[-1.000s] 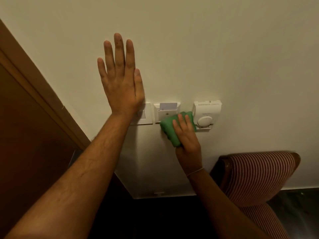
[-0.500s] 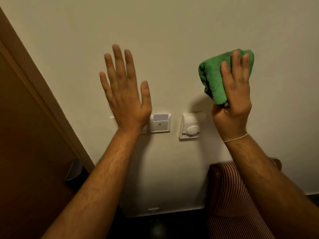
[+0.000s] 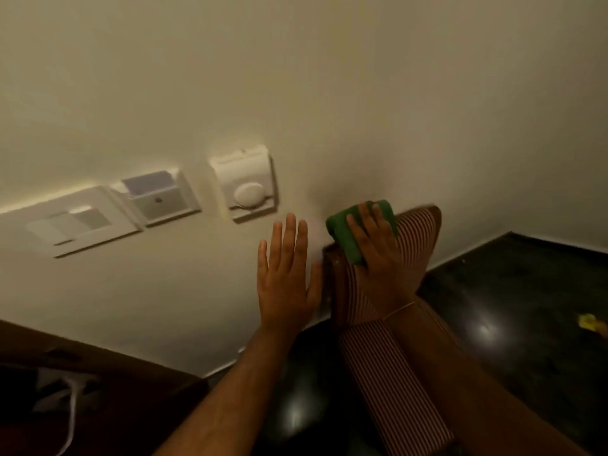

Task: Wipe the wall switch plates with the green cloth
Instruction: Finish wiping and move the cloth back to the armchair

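Three white fittings sit in a row on the cream wall: a wide switch plate (image 3: 70, 222) at the left, a key-card holder (image 3: 158, 199) with a card in its slot, and a thermostat (image 3: 245, 184) with a round dial. My right hand (image 3: 378, 255) is shut on the folded green cloth (image 3: 345, 235), held below and right of the thermostat, over the chair back. My left hand (image 3: 286, 274) is spread flat with fingers apart, low on the wall beside the chair, below the thermostat.
A striped upholstered chair (image 3: 385, 373) with a wooden frame stands against the wall under my right arm. A dark wooden door (image 3: 98, 406) with a handle is at the lower left. The floor (image 3: 526, 307) is dark and glossy, with a small yellow scrap (image 3: 590, 324) at the right.
My right hand has dropped with the cloth from above the thermostat to below and right of it. My left hand has slid down and right off the plates. The view has tilted.
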Motion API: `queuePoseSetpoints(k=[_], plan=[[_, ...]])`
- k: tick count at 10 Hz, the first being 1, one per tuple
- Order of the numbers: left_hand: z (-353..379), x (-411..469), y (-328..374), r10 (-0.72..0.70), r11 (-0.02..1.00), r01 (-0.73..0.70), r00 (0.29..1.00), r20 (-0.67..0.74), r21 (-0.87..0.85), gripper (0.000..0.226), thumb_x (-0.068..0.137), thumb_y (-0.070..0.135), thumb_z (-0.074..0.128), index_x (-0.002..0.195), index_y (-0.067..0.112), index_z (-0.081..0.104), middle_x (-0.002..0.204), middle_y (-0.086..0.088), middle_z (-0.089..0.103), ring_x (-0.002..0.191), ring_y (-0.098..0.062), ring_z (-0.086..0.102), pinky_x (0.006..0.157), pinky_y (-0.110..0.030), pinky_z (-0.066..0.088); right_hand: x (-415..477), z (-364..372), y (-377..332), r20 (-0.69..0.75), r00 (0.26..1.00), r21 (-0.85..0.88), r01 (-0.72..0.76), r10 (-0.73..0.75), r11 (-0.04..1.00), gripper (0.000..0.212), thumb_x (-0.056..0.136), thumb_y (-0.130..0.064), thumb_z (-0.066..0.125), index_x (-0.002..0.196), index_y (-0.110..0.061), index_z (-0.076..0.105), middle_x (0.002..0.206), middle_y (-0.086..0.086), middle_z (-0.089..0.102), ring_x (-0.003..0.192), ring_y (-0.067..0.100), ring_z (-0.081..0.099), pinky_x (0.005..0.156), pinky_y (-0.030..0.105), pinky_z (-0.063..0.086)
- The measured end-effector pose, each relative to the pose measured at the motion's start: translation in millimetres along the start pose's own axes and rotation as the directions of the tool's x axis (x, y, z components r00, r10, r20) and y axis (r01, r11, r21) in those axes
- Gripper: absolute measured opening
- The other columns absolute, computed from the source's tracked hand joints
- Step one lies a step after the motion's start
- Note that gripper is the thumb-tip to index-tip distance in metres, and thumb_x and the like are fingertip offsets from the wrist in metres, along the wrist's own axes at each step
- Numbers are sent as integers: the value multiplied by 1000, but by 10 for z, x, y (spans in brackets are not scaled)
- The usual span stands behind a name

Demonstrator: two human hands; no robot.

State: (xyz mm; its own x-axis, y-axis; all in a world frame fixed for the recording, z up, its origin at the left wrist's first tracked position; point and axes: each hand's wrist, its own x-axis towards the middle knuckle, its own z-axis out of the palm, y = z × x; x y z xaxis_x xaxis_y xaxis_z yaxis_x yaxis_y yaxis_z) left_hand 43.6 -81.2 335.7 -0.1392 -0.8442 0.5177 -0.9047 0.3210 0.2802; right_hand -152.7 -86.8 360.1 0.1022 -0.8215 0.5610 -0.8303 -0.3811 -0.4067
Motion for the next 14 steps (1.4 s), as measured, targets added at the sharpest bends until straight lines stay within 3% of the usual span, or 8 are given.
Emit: queuePoseSetpoints(k=[2,3,5,6,7,10,13,14], plan=[[904,-623,296,44,999,-37,954,296,-29,77,118,47,32,183,26,-4,191,3,-4,178,-16,-9,143,-41,-9,-1139,419,800,275,941,-77,-182,197,980,60,103,-23,51,161,-8,46,172,15,36,162,40,29,124,71,36],[1334,-907,356,72,997,-51,914,399,-63,75,118,47,34,183,23,7,192,1,1,178,-18,-1,144,-46,1,-1616,669,1164,371,884,-91,-272,286,958,62,97,-3,60,159,-8,50,169,16,42,159,41,35,127,67,34],[2078,-1409,277,89,996,-69,825,558,-57,72,118,49,32,181,21,12,190,3,4,177,-18,0,143,-40,-8,-2420,1215,1777,540,714,-176,-421,445,890,62,99,-12,46,161,-6,45,170,17,39,162,43,28,132,60,17],[2432,-1603,173,120,993,-104,807,578,-59,71,118,45,40,181,17,23,189,-2,16,176,-23,12,143,-45,4,-2739,1541,2076,573,647,-224,-467,503,855,70,102,-1,54,168,-12,32,178,11,23,168,37,10,133,45,-5],[2745,-1784,119,120,992,-118,779,615,-43,71,118,45,41,180,15,27,189,-4,19,176,-24,12,143,-45,4,-2958,1854,2300,626,564,-271,-492,540,828,73,106,-3,50,171,-16,21,181,7,12,169,32,0,136,46,-7],[3265,-2184,20,28,999,-48,669,743,5,75,120,54,26,179,25,-11,190,3,-13,176,-17,-14,141,-39,-16,-3412,2377,2539,673,411,-360,-544,615,758,77,109,-6,48,173,-24,10,182,5,-3,169,32,-9,138,51,-2],[3142,-2332,-88,14,998,-55,630,776,26,78,120,56,28,177,26,-15,188,3,-18,174,-15,-18,142,-43,-9,-3365,2363,2381,733,263,-468,-475,628,745,102,104,-52,56,171,-24,-16,179,5,-23,167,31,-20,136,59,-7],[3029,-2217,-27,22,998,-63,647,762,25,77,117,60,17,178,26,-17,188,3,-21,174,-16,-21,141,-42,-13,-3235,2256,2290,706,309,-456,-490,637,743,101,103,-57,54,171,-27,-15,179,5,-22,167,29,-20,135,60,-9]])
